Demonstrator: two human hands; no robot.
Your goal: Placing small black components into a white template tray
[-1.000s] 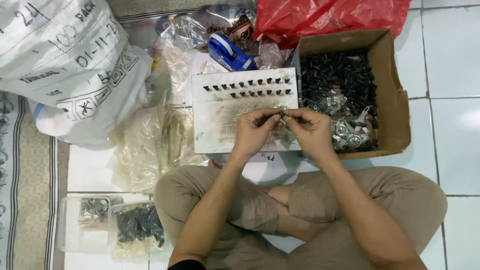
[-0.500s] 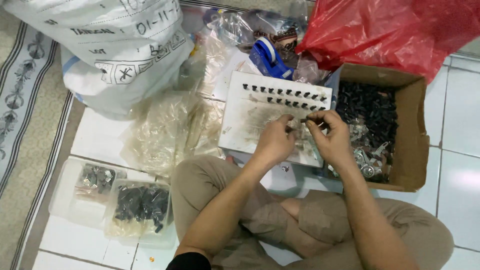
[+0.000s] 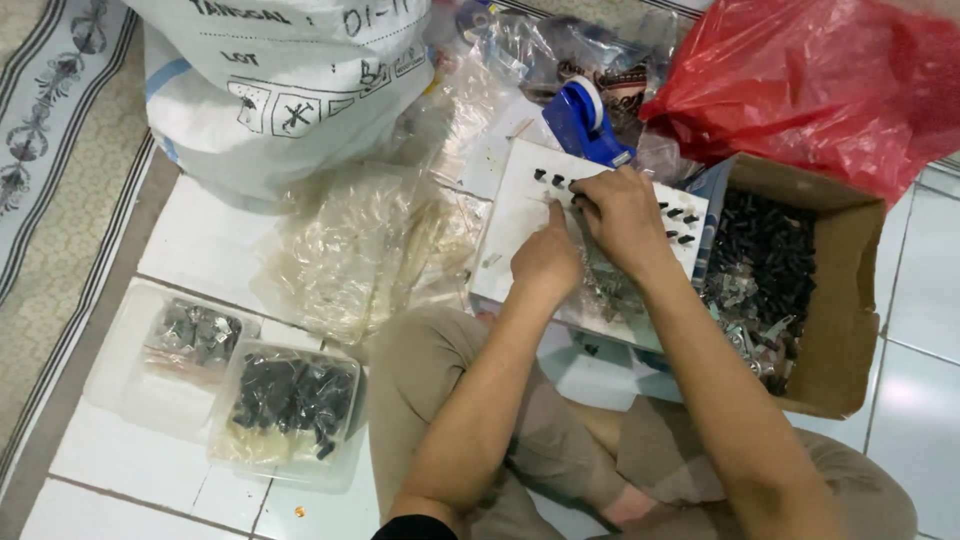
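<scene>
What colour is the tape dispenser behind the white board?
Blue, with a white roll; the tape dispenser shows best in the head view.

the left hand (image 3: 545,262) and right hand (image 3: 622,215) meet over the board (image 3: 510,215), fingers (image 3: 582,200) touching near its far edge. a row of pegs (image 3: 680,225) stands on the board, just right of the fingers, with a few more just left of them. the tape dispenser (image 3: 583,122) sits just beyond the fingers, behind the board. the box (image 3: 845,290) lies right of the fingers, touching the board's right side, with small parts (image 3: 765,250) in it. the bag (image 3: 810,85) lies behind the box. the sack (image 3: 285,85) stands far left and beyond. loose plastic bags (image 3: 360,250) lie left of the fingers, between sack and board. two tubs (image 3: 285,400) sit well left and nearer the person, side by side, parts inside.
</scene>
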